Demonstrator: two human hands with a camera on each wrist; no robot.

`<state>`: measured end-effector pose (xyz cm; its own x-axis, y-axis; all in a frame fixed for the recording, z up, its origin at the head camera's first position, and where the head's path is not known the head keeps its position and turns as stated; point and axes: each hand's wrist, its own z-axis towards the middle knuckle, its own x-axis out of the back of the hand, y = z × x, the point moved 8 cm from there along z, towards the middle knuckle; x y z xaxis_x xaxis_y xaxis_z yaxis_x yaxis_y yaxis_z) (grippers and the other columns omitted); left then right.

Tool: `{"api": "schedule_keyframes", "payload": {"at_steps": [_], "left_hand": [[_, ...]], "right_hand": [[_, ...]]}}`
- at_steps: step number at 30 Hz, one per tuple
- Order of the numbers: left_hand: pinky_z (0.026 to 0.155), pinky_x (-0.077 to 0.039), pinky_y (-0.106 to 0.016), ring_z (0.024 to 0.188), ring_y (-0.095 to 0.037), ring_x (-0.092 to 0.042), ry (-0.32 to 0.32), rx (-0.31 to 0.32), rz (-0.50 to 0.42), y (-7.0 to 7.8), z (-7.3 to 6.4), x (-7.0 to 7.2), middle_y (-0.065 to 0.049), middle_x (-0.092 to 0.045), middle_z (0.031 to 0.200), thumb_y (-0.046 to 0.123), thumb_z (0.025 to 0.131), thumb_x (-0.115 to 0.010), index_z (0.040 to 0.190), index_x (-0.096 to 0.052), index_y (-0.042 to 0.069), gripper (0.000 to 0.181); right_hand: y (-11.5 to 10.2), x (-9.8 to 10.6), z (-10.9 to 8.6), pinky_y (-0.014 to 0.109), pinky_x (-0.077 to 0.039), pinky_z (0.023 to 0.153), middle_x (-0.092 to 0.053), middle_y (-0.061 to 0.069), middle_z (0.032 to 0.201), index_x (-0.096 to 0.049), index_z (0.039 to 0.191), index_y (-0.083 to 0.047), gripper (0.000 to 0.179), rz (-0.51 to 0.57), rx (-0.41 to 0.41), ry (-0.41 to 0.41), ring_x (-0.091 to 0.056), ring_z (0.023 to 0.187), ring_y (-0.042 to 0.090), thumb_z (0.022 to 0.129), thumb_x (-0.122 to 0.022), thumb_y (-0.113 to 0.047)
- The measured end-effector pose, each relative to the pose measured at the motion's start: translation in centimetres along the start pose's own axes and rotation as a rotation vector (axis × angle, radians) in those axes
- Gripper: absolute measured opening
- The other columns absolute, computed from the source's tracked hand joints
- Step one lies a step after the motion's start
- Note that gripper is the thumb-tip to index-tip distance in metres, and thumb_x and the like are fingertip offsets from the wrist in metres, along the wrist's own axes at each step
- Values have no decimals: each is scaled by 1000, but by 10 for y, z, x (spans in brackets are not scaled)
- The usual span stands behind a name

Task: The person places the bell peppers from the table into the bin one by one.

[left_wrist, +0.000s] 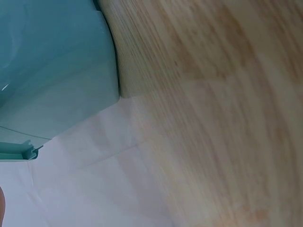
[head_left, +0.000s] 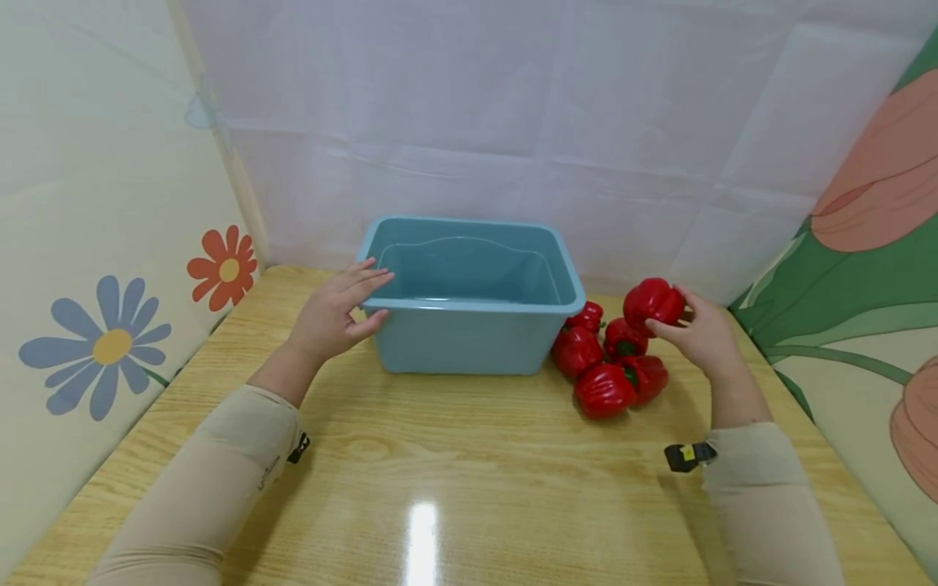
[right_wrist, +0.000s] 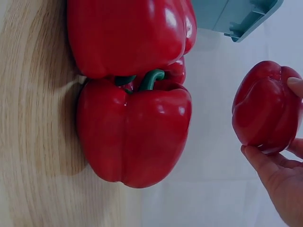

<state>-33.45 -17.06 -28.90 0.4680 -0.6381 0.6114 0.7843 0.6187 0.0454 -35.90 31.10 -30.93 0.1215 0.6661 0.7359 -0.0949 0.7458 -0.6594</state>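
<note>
My right hand (head_left: 705, 335) grips a red bell pepper (head_left: 654, 303) between thumb and fingers, raised above the other peppers. The right wrist view also shows this held pepper (right_wrist: 266, 108), apart from the ones on the table. Several more red bell peppers (head_left: 604, 391) lie clustered against the right side of a blue plastic bin (head_left: 469, 342). At the bin's left end, my left hand (head_left: 339, 313) rests on the rim with its fingers extended over the edge. In the left wrist view the bin's outer wall (left_wrist: 57, 71) shows, and the hand is almost wholly out of frame.
The bin stands near the back of a wooden table (head_left: 440, 456), close to a white cloth backdrop (head_left: 454, 106). Flower-printed panels (head_left: 110, 346) flank the table on both sides. No peppers show inside the visible part of the bin.
</note>
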Motion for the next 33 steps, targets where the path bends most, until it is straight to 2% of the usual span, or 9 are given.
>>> {"api": "schedule_keyframes", "payload": {"at_steps": [13,33], "left_hand": [[101,-36,-43,123,-29,-45,-3,1,4,-1,0,0,-11,-59,122,31,80,-63,125,-57,9,51],[101,-36,-43,124,-27,-45,8,-3,-12,-1,0,-1,-11,-60,120,31,81,-62,121,-59,4,49]], "right_hand": [[-14,2,1,57,-41,89,-33,25,140,-17,147,-12,96,-9,-3,-1,-40,120,44,76,-61,-58],[-45,0,0,56,-43,88,-38,20,137,-22,146,-15,88,36,81,-7,-41,121,39,77,-65,-50]]}}
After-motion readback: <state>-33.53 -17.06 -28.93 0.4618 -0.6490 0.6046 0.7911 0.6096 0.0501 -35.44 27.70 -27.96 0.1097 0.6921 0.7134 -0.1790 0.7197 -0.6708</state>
